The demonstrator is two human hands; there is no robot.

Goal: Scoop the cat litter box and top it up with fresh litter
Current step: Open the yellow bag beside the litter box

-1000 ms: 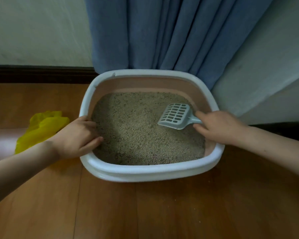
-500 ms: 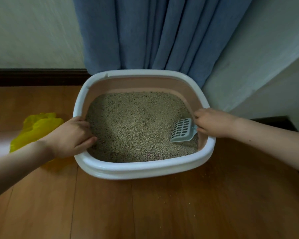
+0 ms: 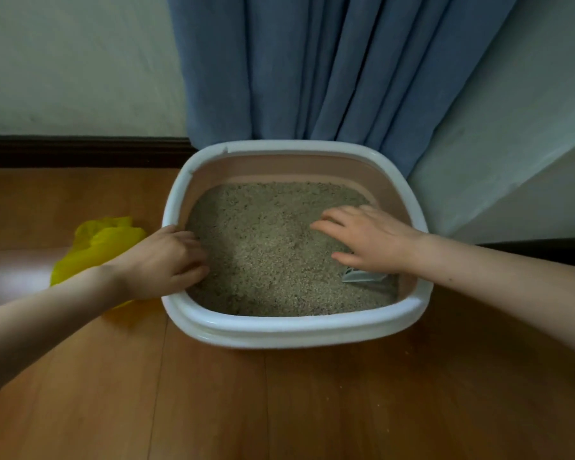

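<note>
While left hand point(image 3: 161, 260) grips box rim point(image 3: 279, 330), right hand point(image 3: 365, 237) spread open above half-buried scoop point(image 3: 362, 277); scooping barely begun, top-up left.

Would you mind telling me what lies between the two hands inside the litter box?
In the head view, only bare litter lies between the left hand and right hand; the scoop sits under the right hand.

You've got a white-rimmed, pink-walled smooth plastic litter box point(image 3: 292, 330) w/ a slight sheen, holding coarse, matt grey-beige granular litter point(image 3: 266, 247). Glossy brown wood-plank floor point(image 3: 213, 403), thin shiny crinkled yellow plastic bag point(image 3: 97, 247), soft matt blue cloth curtain point(image 3: 312, 68).
</note>
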